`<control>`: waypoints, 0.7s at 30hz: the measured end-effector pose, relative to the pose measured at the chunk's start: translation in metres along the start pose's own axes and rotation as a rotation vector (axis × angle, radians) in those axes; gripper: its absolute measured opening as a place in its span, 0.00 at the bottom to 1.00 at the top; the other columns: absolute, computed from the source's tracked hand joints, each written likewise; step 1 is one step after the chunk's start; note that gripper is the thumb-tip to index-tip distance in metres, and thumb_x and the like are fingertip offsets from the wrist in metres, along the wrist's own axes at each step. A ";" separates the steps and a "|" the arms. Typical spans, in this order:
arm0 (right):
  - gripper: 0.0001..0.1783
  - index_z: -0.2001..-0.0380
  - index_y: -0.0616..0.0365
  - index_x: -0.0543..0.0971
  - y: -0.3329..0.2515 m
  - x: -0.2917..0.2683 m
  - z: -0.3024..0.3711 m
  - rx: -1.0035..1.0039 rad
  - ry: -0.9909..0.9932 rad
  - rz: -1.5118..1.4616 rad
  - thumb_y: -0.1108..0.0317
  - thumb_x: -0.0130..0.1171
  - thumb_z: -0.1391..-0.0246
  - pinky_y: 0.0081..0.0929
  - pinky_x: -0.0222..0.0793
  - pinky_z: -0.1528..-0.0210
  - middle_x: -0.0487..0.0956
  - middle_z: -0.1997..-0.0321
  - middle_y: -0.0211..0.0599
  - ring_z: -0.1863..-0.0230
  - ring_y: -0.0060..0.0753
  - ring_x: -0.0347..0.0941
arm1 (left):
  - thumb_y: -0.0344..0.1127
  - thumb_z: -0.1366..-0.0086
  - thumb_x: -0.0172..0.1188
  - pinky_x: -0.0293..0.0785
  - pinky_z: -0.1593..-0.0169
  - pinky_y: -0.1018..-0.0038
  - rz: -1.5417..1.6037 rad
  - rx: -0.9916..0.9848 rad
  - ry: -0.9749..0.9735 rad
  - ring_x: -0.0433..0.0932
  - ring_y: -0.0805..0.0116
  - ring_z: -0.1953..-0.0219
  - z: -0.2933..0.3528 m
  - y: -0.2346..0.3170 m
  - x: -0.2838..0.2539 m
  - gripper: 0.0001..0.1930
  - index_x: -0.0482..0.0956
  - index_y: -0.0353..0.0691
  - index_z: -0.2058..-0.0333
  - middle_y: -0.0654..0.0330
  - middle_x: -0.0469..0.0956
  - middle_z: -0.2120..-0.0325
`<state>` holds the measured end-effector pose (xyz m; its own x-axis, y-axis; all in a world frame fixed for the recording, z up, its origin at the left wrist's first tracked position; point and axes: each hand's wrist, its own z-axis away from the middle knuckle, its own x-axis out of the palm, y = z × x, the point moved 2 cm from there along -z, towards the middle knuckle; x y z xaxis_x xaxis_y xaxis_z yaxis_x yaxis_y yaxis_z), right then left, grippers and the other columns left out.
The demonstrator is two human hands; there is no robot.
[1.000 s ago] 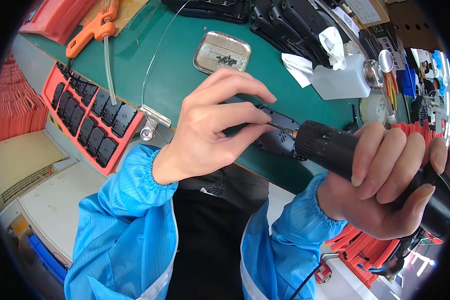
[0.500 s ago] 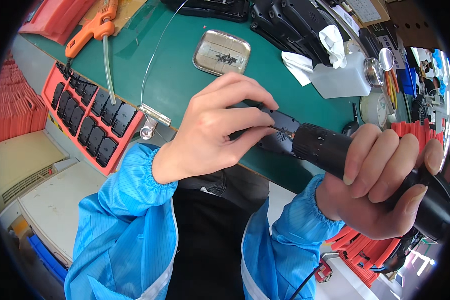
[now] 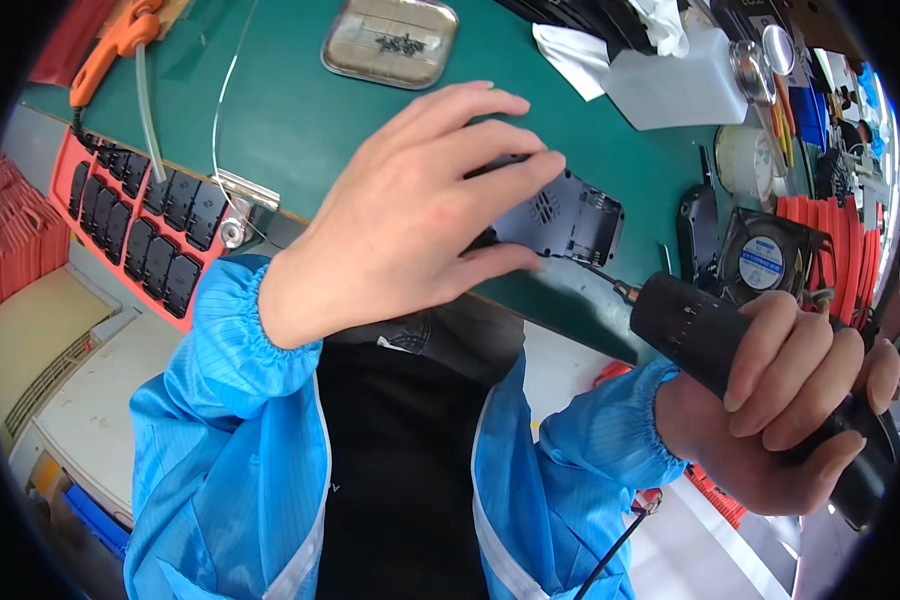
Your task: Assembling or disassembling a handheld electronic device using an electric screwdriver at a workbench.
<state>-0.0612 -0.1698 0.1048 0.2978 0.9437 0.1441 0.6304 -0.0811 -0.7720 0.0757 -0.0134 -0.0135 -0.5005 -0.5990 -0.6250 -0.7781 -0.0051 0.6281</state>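
Head view: right hand (image 3: 785, 400) clamps a black screwdriver (image 3: 690, 328), left hand (image 3: 395, 205) spreads over a dark casing (image 3: 582, 218) by the worktop's (image 3: 290, 130) near edge.

The view comes from the left one of two fisheye cameras, worn on the person's head. It faces steeply down: the black clothing (image 3: 400, 470) of the torso fills the lower middle of the frame, and the green table (image 3: 290, 130) spreads across the upper part. The left hand (image 3: 410, 205), at the centre, and the right hand (image 3: 795, 400), at the right, appear near. The corners are black, because the lens image is round.
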 end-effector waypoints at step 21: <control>0.19 0.49 0.54 0.63 0.012 0.013 0.001 0.132 -0.027 0.147 0.61 0.57 0.36 0.25 0.68 0.76 0.71 0.78 0.28 0.82 0.22 0.67 | 0.36 0.60 0.81 0.73 0.35 0.54 0.050 -0.021 -0.019 0.75 0.50 0.40 0.000 -0.001 0.000 0.37 0.83 0.41 0.46 0.58 0.80 0.47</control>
<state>-0.0505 -0.1585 0.0964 0.3593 0.9332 0.0086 0.4814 -0.1775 -0.8583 0.0760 -0.0132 -0.0140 -0.5460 -0.5836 -0.6011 -0.7440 0.0079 0.6681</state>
